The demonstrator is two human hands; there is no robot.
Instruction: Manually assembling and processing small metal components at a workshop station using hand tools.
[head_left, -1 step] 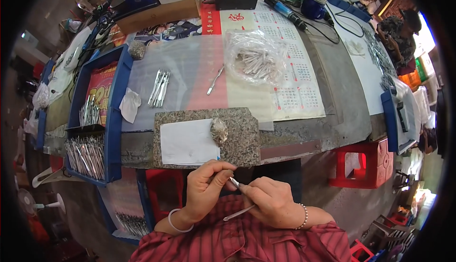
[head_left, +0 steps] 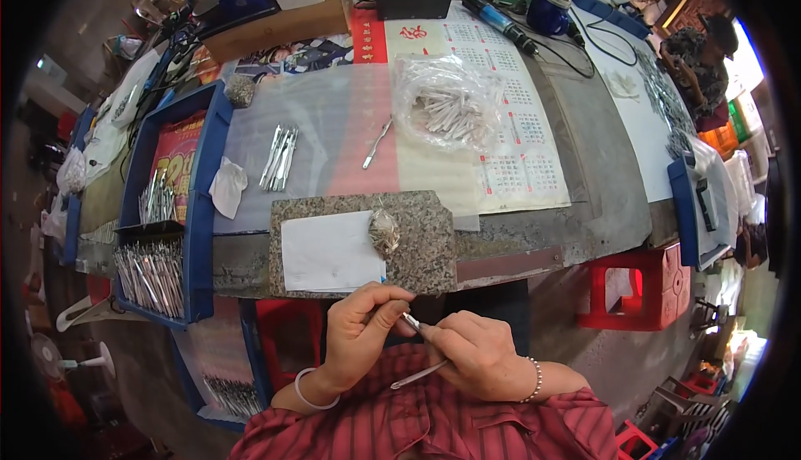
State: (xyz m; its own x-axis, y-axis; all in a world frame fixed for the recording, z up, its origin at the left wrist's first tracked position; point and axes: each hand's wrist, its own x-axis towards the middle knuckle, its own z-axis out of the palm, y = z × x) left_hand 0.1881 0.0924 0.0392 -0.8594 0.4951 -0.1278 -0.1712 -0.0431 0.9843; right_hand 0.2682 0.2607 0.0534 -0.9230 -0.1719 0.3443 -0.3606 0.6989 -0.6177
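Note:
My left hand (head_left: 363,331) and my right hand (head_left: 476,356) meet just below the table's near edge, above my red striped shirt. The left thumb and fingers pinch a small silvery metal piece (head_left: 411,320) whose tip touches my right fingers. A slim metal tool (head_left: 417,374) is gripped in the right hand, its end sticking out to the lower left. Directly ahead lies a speckled granite slab (head_left: 425,243) carrying a white paper sheet (head_left: 329,251) and a small heap of tiny metal parts (head_left: 384,230).
Farther back lie a clear bag of metal pieces (head_left: 446,109), a bundle of metal tools (head_left: 278,158) and one loose tool (head_left: 377,143). Blue trays (head_left: 200,209) with more tools line the left. A red stool (head_left: 634,285) stands right; another person (head_left: 701,51) sits far right.

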